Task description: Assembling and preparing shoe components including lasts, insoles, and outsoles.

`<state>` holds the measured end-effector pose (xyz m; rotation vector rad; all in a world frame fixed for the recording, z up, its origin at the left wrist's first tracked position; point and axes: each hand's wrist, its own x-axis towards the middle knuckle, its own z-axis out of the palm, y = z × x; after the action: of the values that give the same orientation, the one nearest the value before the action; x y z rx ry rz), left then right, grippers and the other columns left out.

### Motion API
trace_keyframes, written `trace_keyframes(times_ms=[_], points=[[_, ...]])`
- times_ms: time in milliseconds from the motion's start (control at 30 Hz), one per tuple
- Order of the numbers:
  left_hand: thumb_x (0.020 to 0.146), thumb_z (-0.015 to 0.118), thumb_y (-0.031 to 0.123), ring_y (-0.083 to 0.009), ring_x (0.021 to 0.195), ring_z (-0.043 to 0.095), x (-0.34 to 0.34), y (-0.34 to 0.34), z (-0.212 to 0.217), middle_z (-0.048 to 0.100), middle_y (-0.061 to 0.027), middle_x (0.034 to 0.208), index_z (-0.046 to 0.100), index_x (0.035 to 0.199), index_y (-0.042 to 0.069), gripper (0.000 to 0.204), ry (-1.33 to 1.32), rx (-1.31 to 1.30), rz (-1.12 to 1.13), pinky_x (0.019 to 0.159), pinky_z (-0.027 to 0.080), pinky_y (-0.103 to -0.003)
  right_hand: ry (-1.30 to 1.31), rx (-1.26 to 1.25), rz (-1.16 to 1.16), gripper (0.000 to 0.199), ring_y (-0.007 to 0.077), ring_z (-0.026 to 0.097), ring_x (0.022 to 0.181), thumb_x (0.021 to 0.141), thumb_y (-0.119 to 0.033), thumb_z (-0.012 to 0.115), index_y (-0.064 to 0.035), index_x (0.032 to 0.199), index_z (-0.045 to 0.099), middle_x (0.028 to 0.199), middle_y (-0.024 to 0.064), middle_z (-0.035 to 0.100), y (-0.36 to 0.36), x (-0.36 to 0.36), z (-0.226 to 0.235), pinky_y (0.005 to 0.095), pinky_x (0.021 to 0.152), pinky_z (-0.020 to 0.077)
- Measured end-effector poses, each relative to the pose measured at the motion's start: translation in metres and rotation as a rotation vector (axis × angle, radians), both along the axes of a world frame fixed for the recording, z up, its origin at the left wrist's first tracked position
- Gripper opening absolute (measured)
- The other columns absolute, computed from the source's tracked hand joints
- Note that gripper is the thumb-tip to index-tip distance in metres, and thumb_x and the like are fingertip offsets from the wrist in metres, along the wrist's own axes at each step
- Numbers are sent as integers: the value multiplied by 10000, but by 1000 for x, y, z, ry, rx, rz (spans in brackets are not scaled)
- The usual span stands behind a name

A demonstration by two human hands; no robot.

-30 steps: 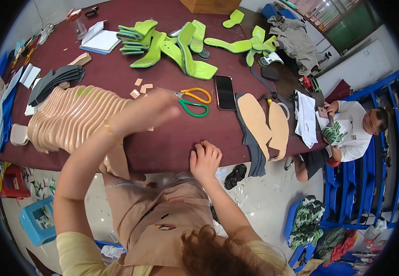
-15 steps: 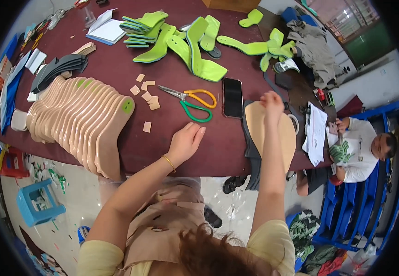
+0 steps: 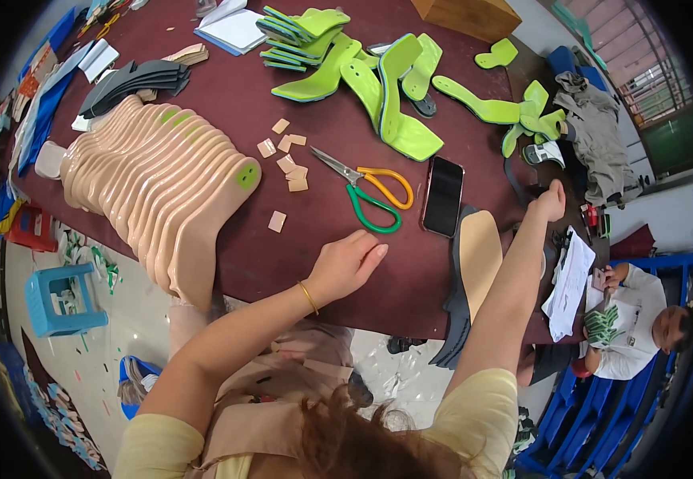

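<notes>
My left hand (image 3: 350,262) rests near the table's front edge with its fingers curled together, nothing visible in them. Just beyond it lie scissors (image 3: 360,188) with one orange and one green handle, blades apart. My right hand (image 3: 550,201) is out at the right side of the table, fingers closed, beside a dark strap (image 3: 517,180); whether they hold anything is hidden. Under my right forearm, a beige insole-shaped sheet (image 3: 480,254) lies over dark grey sheets (image 3: 455,323), partly covered by the arm. A phone (image 3: 444,196) lies between the scissors and those sheets.
Stacked glossy beige insole-like pieces (image 3: 162,191) fill the left, near small beige squares (image 3: 286,162). Bright green insole pieces (image 3: 322,80) lie at the back. White papers (image 3: 568,283) are at right, near a seated person (image 3: 634,319). A blue stool (image 3: 67,299) stands on the floor.
My right hand has moved right and away from above the beige sheet, toward the table's right side. My left hand stays near the front edge. The whole view has shifted.
</notes>
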<state>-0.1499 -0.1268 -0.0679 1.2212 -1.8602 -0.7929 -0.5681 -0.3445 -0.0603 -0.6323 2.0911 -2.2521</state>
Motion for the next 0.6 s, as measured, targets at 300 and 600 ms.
trace_keyframes(times_ms=[300,600], points=[[906,572,166,-91,718,592,12,-2,-23,618,-74,943,388,1316,12,475,832,340,-133,668,483,-227,357,427,1620,79,107,571,831,783,-55,700,-50,861,712,971,23,574,176,206,74,236,695,461],[892,616,141,-58,777,570,10,-5,-9,616,-38,874,426,1089,-1,308,788,428,-11,671,485,-223,329,509,875,331,196,668,737,921,-298,559,-33,1100,639,859,76,689,56,56,23,285,679,525]])
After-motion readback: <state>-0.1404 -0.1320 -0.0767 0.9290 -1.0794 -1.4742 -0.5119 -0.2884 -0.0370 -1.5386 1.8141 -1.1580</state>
